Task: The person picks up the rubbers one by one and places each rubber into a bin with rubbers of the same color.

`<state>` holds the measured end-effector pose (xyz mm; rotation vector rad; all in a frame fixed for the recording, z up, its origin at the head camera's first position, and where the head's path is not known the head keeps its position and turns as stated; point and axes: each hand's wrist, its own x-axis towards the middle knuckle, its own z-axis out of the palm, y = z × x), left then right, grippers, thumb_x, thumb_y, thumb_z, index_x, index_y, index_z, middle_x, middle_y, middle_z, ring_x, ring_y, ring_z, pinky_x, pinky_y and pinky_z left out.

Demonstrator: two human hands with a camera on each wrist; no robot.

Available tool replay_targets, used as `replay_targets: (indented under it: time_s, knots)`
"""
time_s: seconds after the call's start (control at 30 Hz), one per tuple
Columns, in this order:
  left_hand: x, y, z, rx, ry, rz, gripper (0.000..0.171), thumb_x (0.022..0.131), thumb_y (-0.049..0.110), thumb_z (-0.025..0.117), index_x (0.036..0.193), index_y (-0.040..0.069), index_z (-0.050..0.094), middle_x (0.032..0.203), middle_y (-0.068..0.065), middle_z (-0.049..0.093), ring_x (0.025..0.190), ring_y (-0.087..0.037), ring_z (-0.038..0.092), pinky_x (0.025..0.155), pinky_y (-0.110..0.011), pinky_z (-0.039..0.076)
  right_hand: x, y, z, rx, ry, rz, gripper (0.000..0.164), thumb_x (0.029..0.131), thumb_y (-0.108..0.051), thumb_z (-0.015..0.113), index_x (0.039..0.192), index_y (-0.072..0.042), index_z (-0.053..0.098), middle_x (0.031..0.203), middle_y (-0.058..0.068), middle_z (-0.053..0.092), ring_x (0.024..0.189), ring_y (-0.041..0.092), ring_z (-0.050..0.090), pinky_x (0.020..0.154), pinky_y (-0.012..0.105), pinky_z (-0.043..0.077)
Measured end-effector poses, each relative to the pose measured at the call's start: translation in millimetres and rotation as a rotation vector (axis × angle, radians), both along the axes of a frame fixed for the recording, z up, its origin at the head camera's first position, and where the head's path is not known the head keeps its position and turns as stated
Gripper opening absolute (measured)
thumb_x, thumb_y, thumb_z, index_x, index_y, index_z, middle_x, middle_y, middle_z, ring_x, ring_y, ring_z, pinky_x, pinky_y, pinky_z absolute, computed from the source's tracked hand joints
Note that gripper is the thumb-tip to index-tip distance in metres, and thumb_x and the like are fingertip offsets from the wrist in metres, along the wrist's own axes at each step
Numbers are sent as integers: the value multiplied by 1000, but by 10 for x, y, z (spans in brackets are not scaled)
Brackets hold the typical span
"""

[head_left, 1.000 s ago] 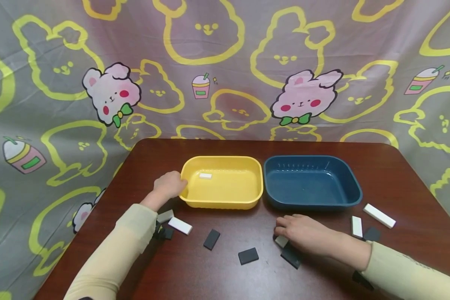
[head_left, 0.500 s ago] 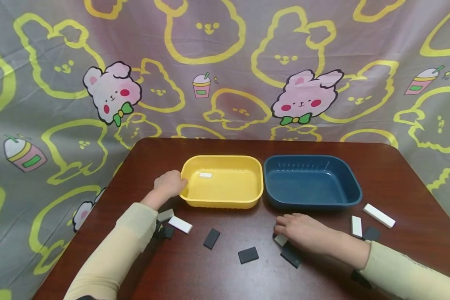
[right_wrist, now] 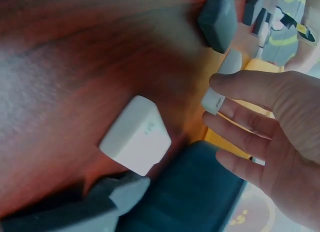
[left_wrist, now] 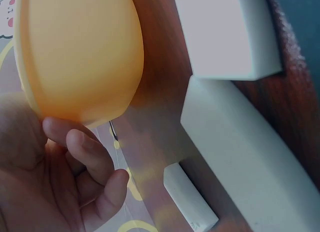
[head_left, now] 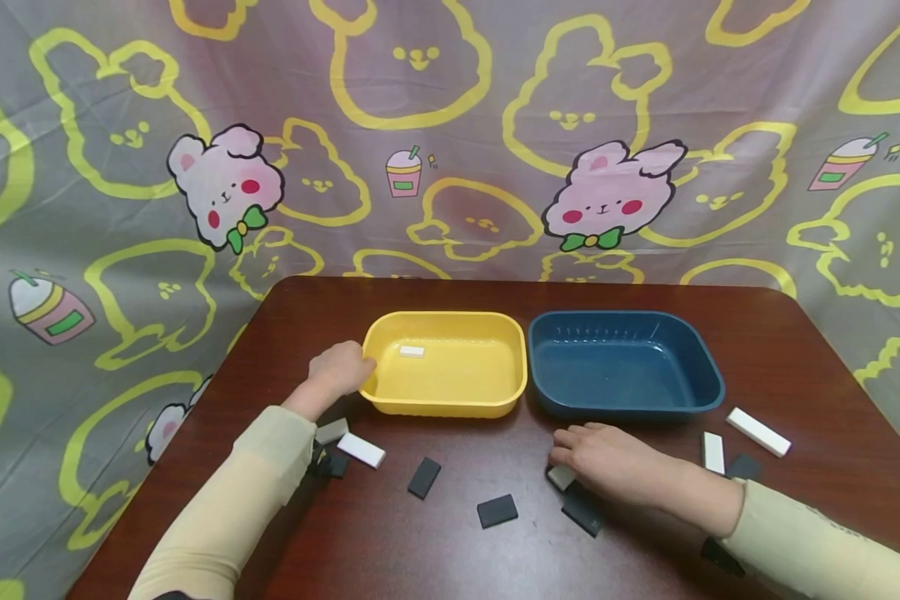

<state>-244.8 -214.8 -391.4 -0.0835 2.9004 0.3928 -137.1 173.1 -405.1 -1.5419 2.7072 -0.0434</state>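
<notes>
In the head view my left hand (head_left: 337,369) grips the left rim of a yellow plastic tray (head_left: 442,410). A small white block (head_left: 412,352) lies inside it. Curled fingers (left_wrist: 92,157) meet the tray's edge in the left wrist view. My right hand (head_left: 607,467) is low over the table in front of a dark blue tray (head_left: 622,412). The right wrist view shows its thumb and fingers pinching a small white block (right_wrist: 214,100). Another whitish block (head_left: 561,477) and a black block (head_left: 582,513) lie by that hand. The fingertips are partly hidden in the head view.
Two black blocks, one left (head_left: 423,477) and one right (head_left: 497,511), lie on the brown table (head_left: 390,542). A white block (head_left: 361,450) and a greyish block (head_left: 332,432) lie near the left forearm. White blocks (head_left: 759,432) and a dark block (head_left: 744,467) lie at the right.
</notes>
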Motion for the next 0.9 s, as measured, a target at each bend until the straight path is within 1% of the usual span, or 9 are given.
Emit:
replay_targets:
  time_s: [0.13,0.27,0.37,0.5,0.6,0.67,0.77,0.9]
  knots:
    - [7,1,0,7,-6,1,29,93,30,46,81,6,60,70,-8,57,60,-22,54,57,-35,41,-3,-20,74,-7,1,2,23,81,-12,78,102,-16,70,86,-7,57,80,10,55,73,28,51]
    - [11,5,-7,9,-18,6,29,94,29,46,83,6,60,70,-9,58,56,-21,57,56,-35,42,-8,-51,187,-14,-19,-7,28,79,-16,81,104,-16,68,87,-8,56,80,9,54,74,27,51]
    - [17,13,-11,14,-23,5,30,94,29,45,84,5,60,69,-9,59,53,-21,58,56,-36,43,-8,-80,270,-44,-21,3,34,76,-19,84,106,-16,68,89,-8,57,81,9,54,76,29,51]
    - [18,15,-18,21,-26,7,30,94,29,45,84,5,59,69,-9,59,52,-21,58,55,-35,43,-31,-146,401,-97,-19,20,35,76,-21,84,106,-15,67,89,-9,56,79,7,52,73,28,50]
    - [15,7,-13,18,-18,7,29,94,28,45,83,6,59,69,-9,59,51,-20,58,54,-35,43,-78,-228,528,-119,-22,24,33,78,-20,81,107,-14,66,91,-8,57,79,8,52,74,27,50]
    - [16,4,-1,18,-11,4,29,94,28,46,82,5,59,69,-9,59,51,-20,58,54,-35,43,-121,-294,620,-129,-24,25,37,79,-19,81,112,-13,65,96,-6,61,84,9,55,79,28,51]
    - [19,8,16,22,-10,2,28,94,27,46,82,5,59,69,-9,58,50,-21,58,54,-35,43,-199,-401,741,-138,-3,26,42,78,-20,82,115,-13,65,101,-4,63,89,12,57,84,31,51]
    - [19,17,21,24,-22,6,28,94,27,46,83,5,59,69,-9,58,51,-21,59,54,-35,43,-330,-561,862,-140,11,20,43,78,-24,83,114,-13,64,100,-3,61,87,14,56,83,30,51]
